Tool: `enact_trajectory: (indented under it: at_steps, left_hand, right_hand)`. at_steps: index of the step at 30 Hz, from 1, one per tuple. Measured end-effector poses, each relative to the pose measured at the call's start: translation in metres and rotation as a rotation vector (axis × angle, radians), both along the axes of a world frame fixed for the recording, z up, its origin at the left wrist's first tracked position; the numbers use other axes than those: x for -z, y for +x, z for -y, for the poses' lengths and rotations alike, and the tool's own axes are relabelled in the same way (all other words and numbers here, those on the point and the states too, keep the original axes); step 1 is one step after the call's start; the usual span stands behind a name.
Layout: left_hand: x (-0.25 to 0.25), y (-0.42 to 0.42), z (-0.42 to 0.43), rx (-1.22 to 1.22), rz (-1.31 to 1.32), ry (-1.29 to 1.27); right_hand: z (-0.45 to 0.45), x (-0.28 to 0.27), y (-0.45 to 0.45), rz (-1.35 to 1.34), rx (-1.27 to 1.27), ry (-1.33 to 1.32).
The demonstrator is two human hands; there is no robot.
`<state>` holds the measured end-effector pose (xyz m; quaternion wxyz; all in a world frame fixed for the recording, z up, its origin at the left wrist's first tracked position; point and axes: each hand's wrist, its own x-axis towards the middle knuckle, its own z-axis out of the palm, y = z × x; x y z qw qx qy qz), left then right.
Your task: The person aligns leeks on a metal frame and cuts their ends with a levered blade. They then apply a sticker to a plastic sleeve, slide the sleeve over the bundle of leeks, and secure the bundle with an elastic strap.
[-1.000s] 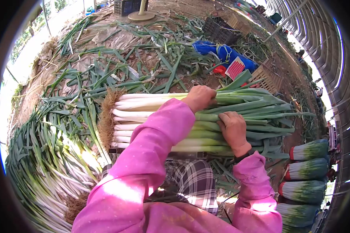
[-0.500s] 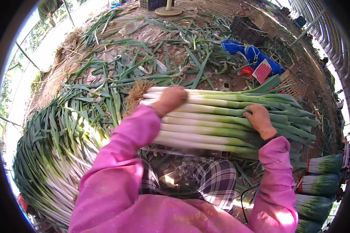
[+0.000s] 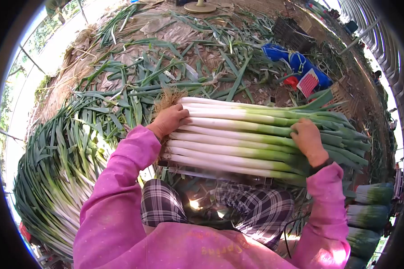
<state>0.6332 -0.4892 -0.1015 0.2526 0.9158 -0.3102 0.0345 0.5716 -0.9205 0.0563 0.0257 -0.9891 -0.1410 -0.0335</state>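
A wide row of long green onions [image 3: 238, 139] lies side by side across a low stand in front of my knees. Their white ends point left and their dark leaves point right. My left hand [image 3: 169, 121] is closed over the white ends, just below a tuft of brown roots [image 3: 169, 96]. Its fingertips curl onto the upper stalks. Farther right, my right hand [image 3: 309, 138] has its fingers bent around stalks where they turn green. The stand beneath is mostly hidden by the onions.
A large heap of green onions [image 3: 63, 188] spreads at my left. Loose leaves [image 3: 166, 67] litter the ground ahead. A blue bag [image 3: 300, 62] and dark crate [image 3: 292, 33] lie at the far right. Several bundles [image 3: 368, 216] line the right side.
My left hand has moved left and slightly down, from atop the white stalks to their root ends. My right hand stays on the green part. The view has shifted slightly.
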Motion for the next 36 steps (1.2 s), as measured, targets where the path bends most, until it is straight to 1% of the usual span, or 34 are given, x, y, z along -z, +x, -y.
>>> enact_trajectory:
  at_steps: [2,3,4,6,8,9,10,12,13,14,16,18,19,20,22,23,24,25,26,28,30,31,32,33,36]
  left_hand:
    - [0.000,-0.004,0.000,-0.014,-0.024,0.010]
    - [-0.001,-0.002,0.000,-0.015,-0.028,0.019]
    - [0.000,-0.001,0.000,-0.022,-0.033,0.025]
    - [-0.001,-0.003,-0.001,-0.076,-0.042,0.049]
    - [-0.005,-0.004,0.000,-0.134,-0.064,0.111]
    - [-0.001,0.000,0.001,-0.156,-0.021,0.028]
    - [0.007,0.004,0.002,-0.180,0.015,-0.059]
    - [0.023,0.019,0.014,-0.207,0.102,-0.243]
    - [0.031,0.028,0.027,-0.271,-0.136,-0.049]
    - [0.027,0.022,0.036,-0.275,-0.200,0.169]
    - [0.025,0.022,0.033,-0.235,-0.233,0.167]
    - [0.035,0.019,0.042,-0.210,-0.205,0.216]
    - [0.027,0.022,0.039,-0.222,-0.157,0.240]
    - [0.029,0.018,0.034,-0.236,-0.161,0.257]
    - [0.040,0.023,0.038,-0.248,-0.116,0.251]
    - [0.033,0.022,0.039,-0.269,-0.169,0.281]
    - [0.032,0.022,0.040,-0.304,-0.171,0.267]
    - [0.035,0.018,0.040,-0.346,-0.188,0.249]
    - [0.038,0.014,0.042,-0.385,-0.211,0.233]
    - [0.029,0.008,0.044,-0.401,-0.260,0.255]
    - [0.028,0.013,0.044,-0.407,-0.296,0.260]
    - [0.038,0.016,0.041,-0.375,-0.246,0.270]
    - [0.041,0.016,0.046,-0.354,-0.279,0.269]
    - [0.033,0.017,0.048,-0.355,-0.303,0.260]
    - [0.018,0.022,0.044,-0.359,-0.301,0.293]
  right_hand:
    - [-0.054,-0.010,0.003,0.103,-0.150,-0.055]
    - [-0.079,0.002,0.014,0.094,-0.209,-0.008]
    - [-0.104,0.020,0.029,0.084,-0.274,0.037]
    - [-0.148,0.072,0.056,0.095,-0.208,-0.043]
    - [-0.179,0.094,0.065,-0.192,-0.042,-0.164]
    - [-0.186,0.102,0.065,-0.350,0.048,-0.224]
    - [-0.186,0.110,0.064,-0.369,0.035,-0.215]
    - [-0.184,0.104,0.065,-0.391,0.033,-0.198]
    - [-0.184,0.105,0.065,-0.382,0.030,-0.206]
    - [-0.184,0.105,0.065,-0.366,0.032,-0.208]
    - [-0.186,0.110,0.063,-0.359,0.038,-0.205]
    - [-0.185,0.118,0.057,-0.266,0.025,-0.224]
    - [-0.186,0.124,0.063,-0.239,0.031,-0.227]
    - [-0.187,0.128,0.065,-0.201,0.040,-0.227]
    - [-0.186,0.118,0.060,-0.230,0.026,-0.259]
    - [-0.181,0.112,0.060,-0.271,0.001,-0.251]
    - [-0.175,0.100,0.058,-0.371,-0.028,-0.238]
    - [-0.162,0.087,0.056,-0.408,0.015,-0.250]
    - [-0.141,0.074,0.053,-0.452,0.062,-0.261]
    - [-0.078,0.053,0.041,-0.351,0.177,-0.300]
    - [-0.043,0.023,0.028,-0.448,0.139,-0.286]
    - [-0.041,0.028,0.024,-0.418,0.138,-0.300]
    - [-0.040,0.036,0.020,-0.395,0.137,-0.314]
    - [-0.042,0.041,0.021,-0.357,0.119,-0.335]
    - [-0.043,0.038,0.031,-0.400,0.113,-0.324]
